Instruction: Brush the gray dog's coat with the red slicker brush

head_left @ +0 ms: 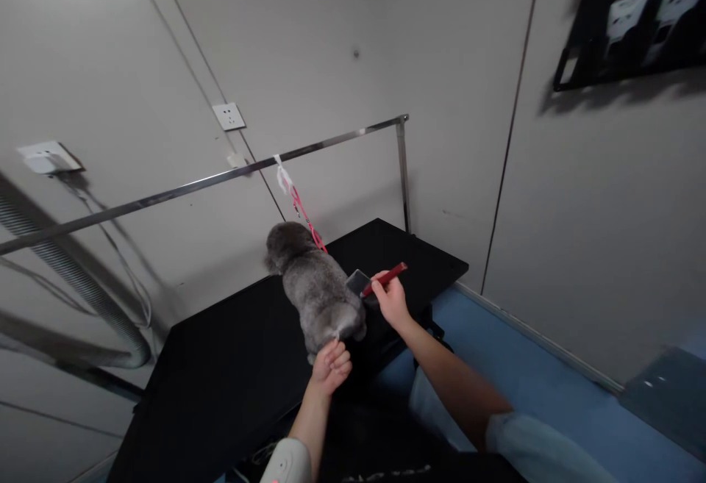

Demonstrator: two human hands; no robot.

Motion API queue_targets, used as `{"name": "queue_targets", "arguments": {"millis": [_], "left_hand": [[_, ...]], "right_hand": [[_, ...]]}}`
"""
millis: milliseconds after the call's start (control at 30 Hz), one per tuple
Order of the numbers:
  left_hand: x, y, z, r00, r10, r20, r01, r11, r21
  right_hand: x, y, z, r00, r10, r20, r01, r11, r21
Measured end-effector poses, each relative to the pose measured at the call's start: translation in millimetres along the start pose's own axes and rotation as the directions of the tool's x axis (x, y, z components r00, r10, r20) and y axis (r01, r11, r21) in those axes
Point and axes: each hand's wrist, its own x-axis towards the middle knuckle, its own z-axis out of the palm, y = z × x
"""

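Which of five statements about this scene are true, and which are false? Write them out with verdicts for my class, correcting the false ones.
1. The right hand holds a red-handled brush. True.
2. The left hand is at the head of the dog. False: the left hand is at the dog's rear.
3. The dog is on a black table. True.
4. The leash on the bar is green. False: the leash is pink.
5. The floor is blue. True.

Ribbed grey hose (82,288) below a white wall socket (47,157)
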Motion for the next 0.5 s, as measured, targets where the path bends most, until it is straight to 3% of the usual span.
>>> {"name": "queue_targets", "arguments": {"millis": [33,100,133,233,267,367,400,500], "left_hand": [[-0.6,0.7,-2.1,1.000,-0.003,-0.009,0.003,1.000,0.011],[-1.8,2.1,-6.4,1.000,-0.001,-0.022,0.002,1.000,0.030],[-2.4,2.5,-8.2,1.000,0.006,-0.021,-0.005,0.999,0.032],[-4.5,2.1,-11.0,1.000,0.027,-0.010,-0.026,0.999,0.040],[-5.1,1.3,-10.6,0.999,0.037,-0.012,-0.036,0.998,0.054],[-5.0,-2.6,-5.3,0.994,0.102,-0.032,-0.095,0.981,0.170],[-4.0,-4.1,-2.7,0.989,0.141,-0.036,-0.128,0.963,0.235],[1.5,-7.7,3.5,0.960,0.277,-0.033,-0.227,0.845,0.485]], "right_hand": [[1.9,-1.7,1.2,0.994,-0.017,0.105,0.019,1.000,-0.015],[6.0,-5.6,4.0,0.932,0.008,0.362,0.012,0.999,-0.051],[8.7,-7.6,5.3,0.917,0.029,0.397,-0.003,0.998,-0.067],[17.2,-11.7,8.8,0.988,0.011,0.157,0.000,0.998,-0.067],[18.9,-12.1,9.9,0.990,-0.006,0.142,0.016,0.997,-0.069],[18.9,-10.5,14.5,0.916,0.004,0.402,0.041,0.994,-0.102],[17.9,-9.3,16.3,0.901,0.028,0.433,0.025,0.993,-0.117],[14.4,-6.0,20.6,0.959,0.055,0.277,-0.010,0.987,-0.159]]}}
